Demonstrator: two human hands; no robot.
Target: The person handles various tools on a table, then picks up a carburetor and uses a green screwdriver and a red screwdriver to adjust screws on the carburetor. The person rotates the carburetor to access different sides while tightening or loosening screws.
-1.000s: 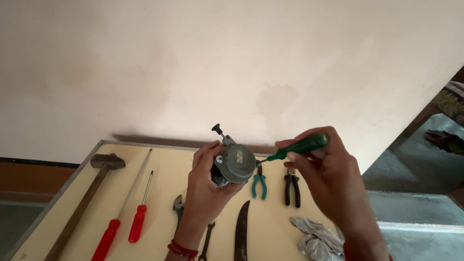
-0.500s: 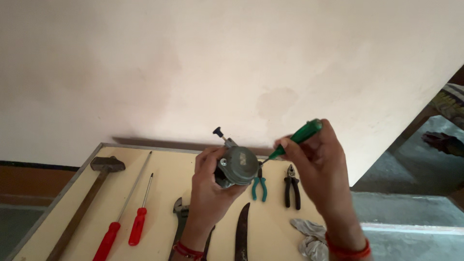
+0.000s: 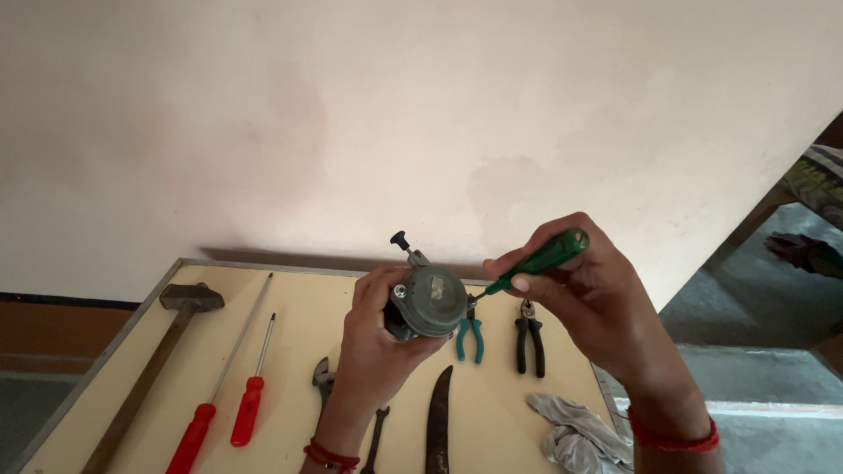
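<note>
screwdriver tip shifted closer onto part rim | left hand (image 3: 378, 338) clenched around grey round part (image 3: 428, 301), held above tabletop (image 3: 299, 303) | right hand (image 3: 588, 294) fingers grasping green screwdriver (image 3: 536, 261) | risk: tip slipping off, likely striking thumb

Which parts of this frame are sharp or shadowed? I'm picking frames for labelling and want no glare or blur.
Head view: soft, even light, no glare; a dark shadow band runs where the pale wall meets the tan table; the left hand, round grey metal part, right hand and green-handled screwdriver are sharp; the red-handled screwdrivers look slightly soft.
</note>
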